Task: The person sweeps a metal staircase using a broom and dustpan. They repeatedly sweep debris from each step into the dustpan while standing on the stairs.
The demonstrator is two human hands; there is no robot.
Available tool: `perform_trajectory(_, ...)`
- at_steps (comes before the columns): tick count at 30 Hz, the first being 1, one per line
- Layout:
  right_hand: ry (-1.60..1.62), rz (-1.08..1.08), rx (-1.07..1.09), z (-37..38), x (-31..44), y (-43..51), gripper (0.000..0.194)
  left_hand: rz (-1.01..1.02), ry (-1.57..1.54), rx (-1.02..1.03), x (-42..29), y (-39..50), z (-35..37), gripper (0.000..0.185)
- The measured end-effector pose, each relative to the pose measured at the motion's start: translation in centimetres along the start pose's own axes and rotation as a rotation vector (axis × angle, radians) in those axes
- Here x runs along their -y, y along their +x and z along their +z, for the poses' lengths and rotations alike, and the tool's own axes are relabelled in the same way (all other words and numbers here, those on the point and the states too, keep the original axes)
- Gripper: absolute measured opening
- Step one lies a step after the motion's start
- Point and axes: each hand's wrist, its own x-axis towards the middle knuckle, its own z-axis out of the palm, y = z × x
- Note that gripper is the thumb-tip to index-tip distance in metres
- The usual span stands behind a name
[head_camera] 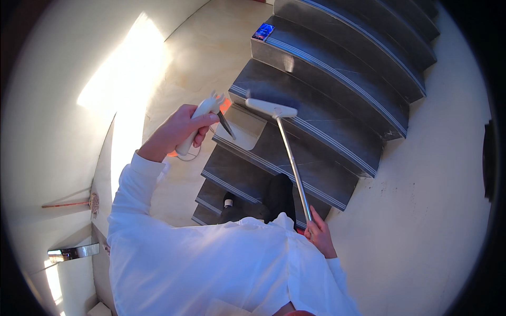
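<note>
My left hand grips the white handle of a dustpan; a pronged clip tops the handle. Its dark shaft runs down to a pale, toothed dustpan over the left end of a dark stair step. Whether the pan rests flat on that step, I cannot tell. Low on the right, my right hand is closed around the metal pole of a broom. The white broom head lies across the striped edge of the step above the pan; its bristles are mostly hidden.
Dark stairs with striped nosings curve up to the right. A small blue printed box or phone lies on a higher step's left end. Orange objects show beyond the dustpan. A mop leans far left; a pale wall borders the right.
</note>
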Motion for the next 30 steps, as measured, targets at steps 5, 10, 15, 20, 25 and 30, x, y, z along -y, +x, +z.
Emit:
perform_trajectory(5, 0.138, 0.022, -0.005, 4.2, 0.1, -4.9, 0.054, 0.089, -0.010, 0.094, 2.0, -2.5, -1.2, 0.029)
perform_trajectory(10, 0.193, -0.081, -0.083, 7.5, 0.5, -1.9, 0.055, 0.099, -0.044, 0.077, 3.7, -3.9, -2.2, 0.029)
perform_trajectory(15, 0.135, 0.000, -0.192, 10.7, -2.6, 0.0, 0.059, 0.107, -0.141, 0.078, 5.9, -4.8, -3.2, 0.025)
perform_trajectory(20, 0.320, 0.026, -0.077, 13.6, -4.8, -6.2, 0.056, 0.139, -0.170, 0.023, 8.4, -6.2, -4.6, 0.023)
perform_trajectory(25, 0.247, 0.016, -0.040, 16.3, -4.8, -9.3, 0.056, 0.081, -0.116, -0.046, 11.3, -11.5, -8.3, 0.021)
perform_trajectory(30, 0.015, -0.017, 0.025, 17.9, -2.2, -6.4, 0.056, 0.002, -0.153, -0.142, 15.4, -20.6, -12.0, 0.018)
